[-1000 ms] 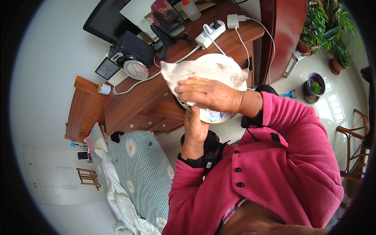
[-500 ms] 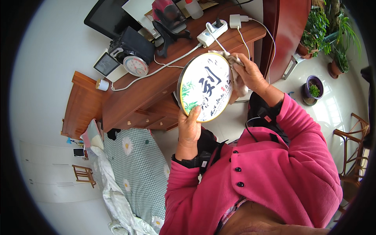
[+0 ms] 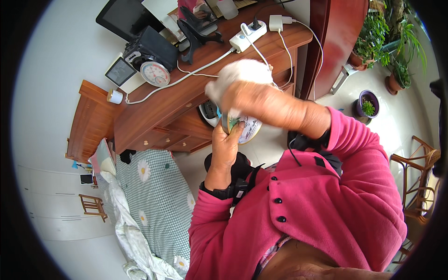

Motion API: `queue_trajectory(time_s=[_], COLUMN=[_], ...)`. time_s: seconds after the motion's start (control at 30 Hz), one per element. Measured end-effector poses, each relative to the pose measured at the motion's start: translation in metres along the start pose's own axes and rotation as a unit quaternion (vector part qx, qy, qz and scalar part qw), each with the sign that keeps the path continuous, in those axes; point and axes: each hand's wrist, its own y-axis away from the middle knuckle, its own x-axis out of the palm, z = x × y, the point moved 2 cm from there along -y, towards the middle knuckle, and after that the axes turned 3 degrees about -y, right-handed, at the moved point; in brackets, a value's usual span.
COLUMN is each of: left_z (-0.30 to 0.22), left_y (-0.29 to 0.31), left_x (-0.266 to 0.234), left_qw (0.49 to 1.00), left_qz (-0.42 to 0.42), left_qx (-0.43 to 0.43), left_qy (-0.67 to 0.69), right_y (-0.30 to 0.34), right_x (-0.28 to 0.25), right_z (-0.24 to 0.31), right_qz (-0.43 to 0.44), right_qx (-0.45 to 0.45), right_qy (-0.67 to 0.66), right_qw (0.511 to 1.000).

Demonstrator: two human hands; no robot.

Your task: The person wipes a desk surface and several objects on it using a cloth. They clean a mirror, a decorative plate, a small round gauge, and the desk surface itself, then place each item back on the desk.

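"Where was the round decorative plaque (image 3: 251, 129)?"

"In front of a person in a pink jacket (image 3: 322, 205), held up on the near side of a brown wooden counter (image 3: 186, 95). A pale cloth (image 3: 227, 79) and the right hand (image 3: 245, 99) hid much of its far part."

"And the grip?"

"The left hand (image 3: 225, 144) pinched the plaque's near left edge, thumb on the printed face, the fingers behind it mostly hidden. The right hand blurred over the cloth; whether its fingers were spread or pressed together could not be told."

"How did the plaque seem to handle?"

"Stiff and probably light, judging by one hand bearing it at the edge. The face looked smooth, so likely slippery; its material was unclear, and it might have been fragile. The cloth looked soft and limp."

"The best hold?"

"The rim, in all likelihood: thumb in front, fingers behind, left and right edges for balance, with little pressure on the print. Beyond, a white power strip (image 3: 248, 37) lay on the counter."
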Motion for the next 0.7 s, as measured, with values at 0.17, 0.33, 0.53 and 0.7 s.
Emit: queue_trajectory(time_s=[0.17,0.33,0.53,0.7], left_z=[-0.005,-0.004,-0.019,-0.035], left_y=[0.001,0.005,0.004,-0.012], left_x=[-0.001,-0.008,-0.034,-0.048], left_qw=[0.995,0.993,0.979,0.966], left_qz=[-0.025,-0.061,-0.114,-0.109], left_qx=[0.088,-0.016,0.017,0.058], left_qy=[0.048,0.099,0.166,0.228], right_y=[-0.009,0.001,0.073,0.09], right_x=[0.036,-0.007,-0.03,-0.038], right_z=[0.024,-0.035,-0.065,-0.067], right_qz=[0.088,-0.031,-0.09,-0.228], right_qx=[-0.095,0.211,0.429,0.451], right_qy=[0.083,0.02,-0.089,-0.21], right_qw=[0.988,0.977,0.895,0.837])
